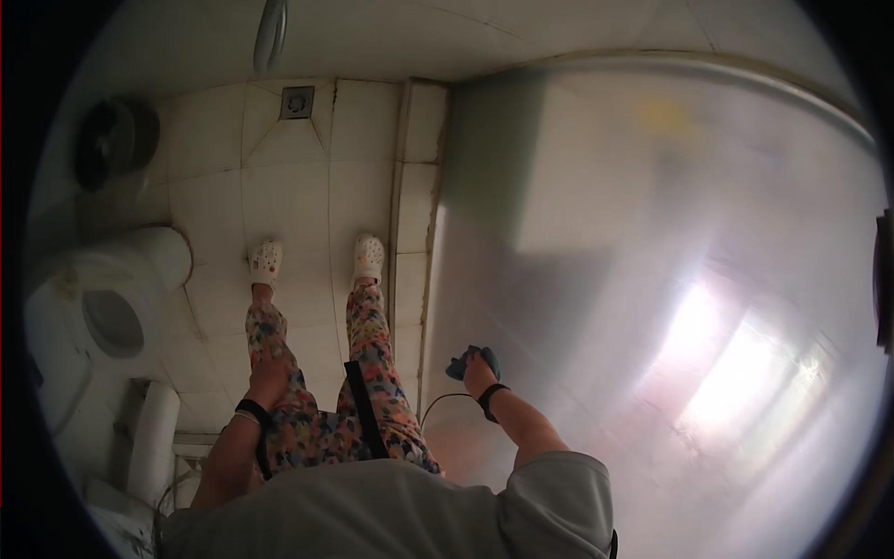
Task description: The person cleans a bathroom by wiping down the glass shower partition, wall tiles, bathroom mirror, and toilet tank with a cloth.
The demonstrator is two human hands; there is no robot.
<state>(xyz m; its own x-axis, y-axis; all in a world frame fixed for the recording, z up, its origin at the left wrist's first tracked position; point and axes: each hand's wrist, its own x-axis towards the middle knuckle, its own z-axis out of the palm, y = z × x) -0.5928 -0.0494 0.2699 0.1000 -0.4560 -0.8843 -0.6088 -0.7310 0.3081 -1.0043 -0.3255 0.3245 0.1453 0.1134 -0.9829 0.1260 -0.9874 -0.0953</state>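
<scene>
My right hand [480, 373] is closed on a crumpled dark blue-grey cloth [475, 361]. The cloth is against or just over a large shiny surface [521, 307] on the right; exact contact is hard to make out. On my left thigh, over the patterned trousers [371, 345], rests my left hand [268, 380]. It seems to lie flat with nothing in it, though its fingers are dim. Both wrists wear dark bands.
At left stand a white toilet [149, 256] and a dark round object [114, 143]. A square floor drain [297, 102] lies ahead of my white clogs [369, 256]. A raised tiled ledge [410, 252] separates the floor from the shiny surface, which reflects bright window light.
</scene>
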